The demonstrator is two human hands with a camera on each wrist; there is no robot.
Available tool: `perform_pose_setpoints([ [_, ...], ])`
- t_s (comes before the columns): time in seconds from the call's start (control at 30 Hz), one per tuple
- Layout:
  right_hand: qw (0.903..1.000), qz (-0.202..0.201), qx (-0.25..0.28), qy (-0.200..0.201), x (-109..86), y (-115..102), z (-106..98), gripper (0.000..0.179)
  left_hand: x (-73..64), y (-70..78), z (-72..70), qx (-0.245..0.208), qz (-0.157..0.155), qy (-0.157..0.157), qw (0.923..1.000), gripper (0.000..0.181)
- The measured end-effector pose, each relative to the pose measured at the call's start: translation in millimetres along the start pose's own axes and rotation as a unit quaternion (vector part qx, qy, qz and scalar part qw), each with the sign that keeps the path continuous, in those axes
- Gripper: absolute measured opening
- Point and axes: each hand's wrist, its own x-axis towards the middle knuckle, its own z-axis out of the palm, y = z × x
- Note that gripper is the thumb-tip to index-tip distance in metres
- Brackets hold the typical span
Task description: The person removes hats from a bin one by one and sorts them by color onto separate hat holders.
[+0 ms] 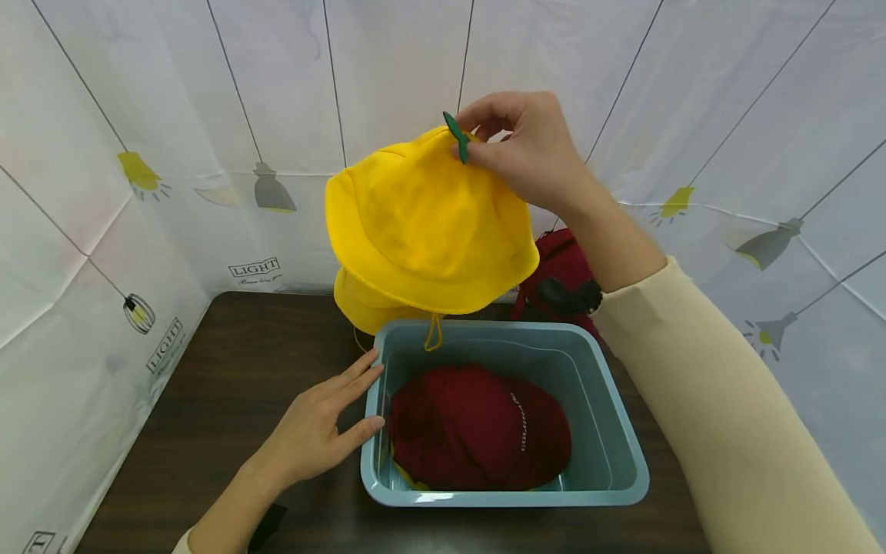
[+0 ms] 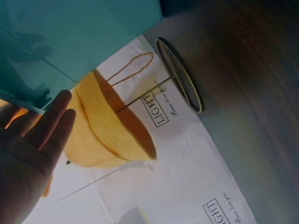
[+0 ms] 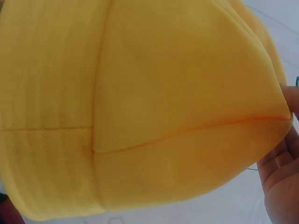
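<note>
My right hand [image 1: 522,146] pinches the crown of a yellow bucket hat [image 1: 429,223] beside its green leaf tab [image 1: 457,138], holding it up over the back of a blue-grey plastic bin [image 1: 505,498]. A cord loop dangles from the brim. My left hand [image 1: 314,431] rests with extended fingers against the bin's left rim. Inside the bin lies a dark red cap [image 1: 471,427] with pale lettering, a bit of yellow showing beneath it. Another yellow hat [image 1: 363,300] is partly hidden behind the raised one; in the left wrist view a yellow hat [image 2: 105,126] sits on a stand.
The stand's metal ring base [image 2: 180,77] rests on the dark wooden table [image 1: 277,346]. Behind the bin at right is a dark red item [image 1: 561,258] with a black part, partly hidden by my arm. A white lamp-print sheet [image 1: 394,69] encloses the back and left.
</note>
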Motion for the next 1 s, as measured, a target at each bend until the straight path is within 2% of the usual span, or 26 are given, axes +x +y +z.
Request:
perform_pose_setpoints([
  [0.13,0.9996,0.013,0.022,0.015,8.7,5.3,11.1,0.017,-0.6,-0.8,0.8,0.0,0.003,0.004,1.0,0.064],
  [0.47,0.9985,0.044,0.032,0.007,24.8,22.8,35.5,0.016,-0.3,1.1,0.8,-0.002,-0.012,0.0,0.9999,0.064],
  [1.0,0.9962,0.076,0.038,0.019,24.4,56.0,59.6,0.018,-0.1,3.7,3.0,0.0,-0.016,-0.006,0.9999,0.064],
])
